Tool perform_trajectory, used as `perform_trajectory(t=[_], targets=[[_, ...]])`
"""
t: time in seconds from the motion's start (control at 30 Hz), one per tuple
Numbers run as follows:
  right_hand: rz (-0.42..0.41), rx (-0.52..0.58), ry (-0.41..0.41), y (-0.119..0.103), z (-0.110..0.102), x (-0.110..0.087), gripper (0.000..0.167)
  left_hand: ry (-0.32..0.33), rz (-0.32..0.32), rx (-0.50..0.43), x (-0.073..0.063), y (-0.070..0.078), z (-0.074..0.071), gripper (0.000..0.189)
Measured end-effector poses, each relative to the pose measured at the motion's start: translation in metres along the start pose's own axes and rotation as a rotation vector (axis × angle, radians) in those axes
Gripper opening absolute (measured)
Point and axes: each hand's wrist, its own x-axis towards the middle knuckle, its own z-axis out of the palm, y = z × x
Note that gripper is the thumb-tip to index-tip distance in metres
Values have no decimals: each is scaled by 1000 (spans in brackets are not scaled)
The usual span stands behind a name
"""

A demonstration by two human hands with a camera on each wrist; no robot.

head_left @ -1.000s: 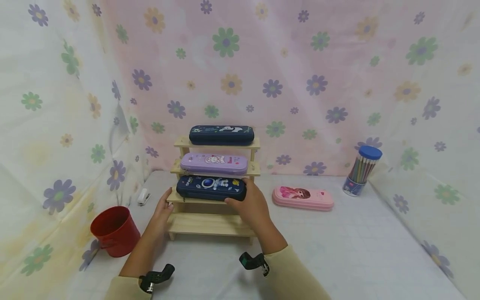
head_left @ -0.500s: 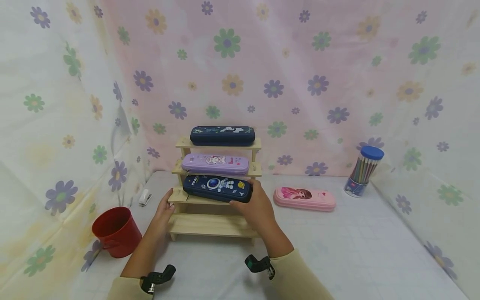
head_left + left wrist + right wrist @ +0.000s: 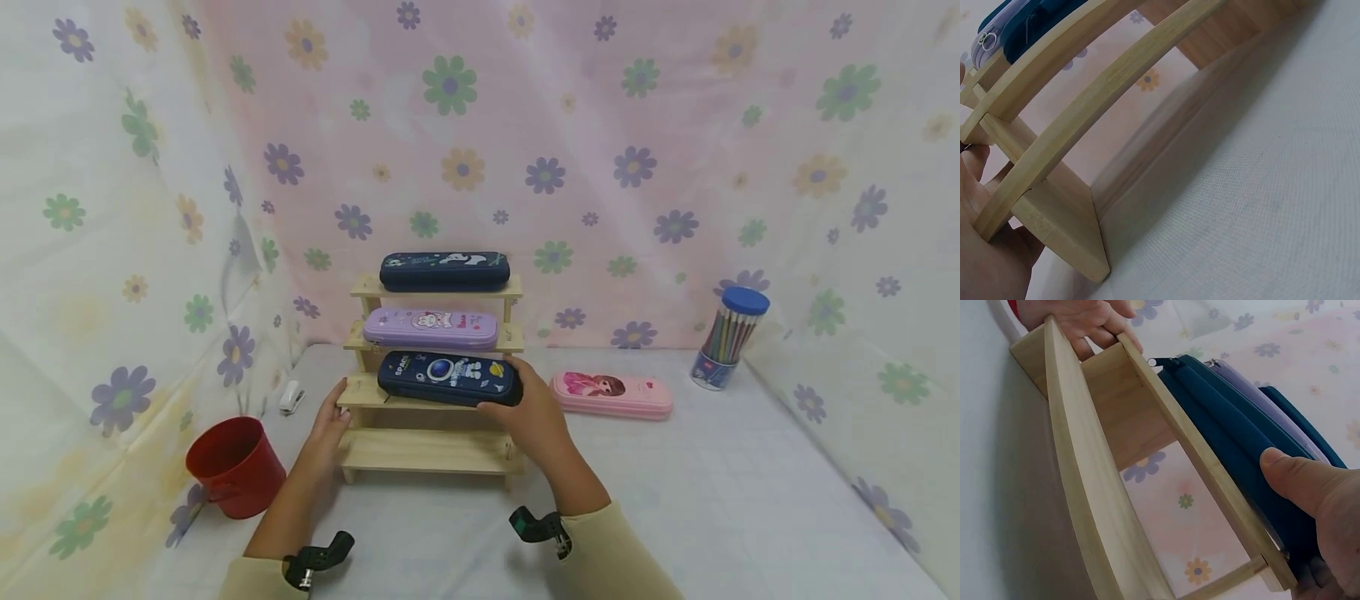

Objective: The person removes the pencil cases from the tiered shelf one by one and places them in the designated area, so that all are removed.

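Note:
My right hand (image 3: 528, 412) holds the right end of a dark blue pencil case (image 3: 450, 377) with an astronaut and "SPACE" print. In the right wrist view its thumb (image 3: 1291, 475) lies along the case's front side. The case sits on the second shelf from the bottom of a stepped wooden rack (image 3: 427, 450), its right end level with the shelf's end. My left hand (image 3: 327, 425) grips the rack's left end at that shelf; the left wrist view shows the palm (image 3: 991, 262) against the wood. Above lie a purple pencil case (image 3: 431, 327) and a navy panda pencil case (image 3: 445, 272).
Right of the rack lies a pink pencil case (image 3: 611, 395). Farther right stands a tub of pencils (image 3: 726, 340) with a blue lid. A red bucket (image 3: 236, 479) stands left of my left forearm, with a small white object (image 3: 291, 397) behind it.
My right hand has shifted the astronaut pencil case to the right along its shelf. My left hand has stayed on the rack's left end.

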Motion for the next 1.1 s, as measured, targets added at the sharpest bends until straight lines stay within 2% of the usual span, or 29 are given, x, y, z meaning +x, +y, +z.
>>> perform_trajectory(t=[0.27, 0.5, 0.73, 0.87, 1.1], targets=[[44, 129, -47, 17, -13, -3, 93, 0, 6, -22, 0, 1, 0, 61], [54, 149, -58, 30, -24, -9, 90, -16, 1, -37, -1, 1, 0, 61], [37, 198, -86, 50, -35, -12, 89, -39, 77, -145, 4, -4, 0, 63], [24, 233, -101, 64, -44, -12, 89, -39, 87, -162, 6, -5, 1, 63], [52, 237, -109, 84, -62, -15, 95, -31, 90, -161, 7, -6, 1, 63]])
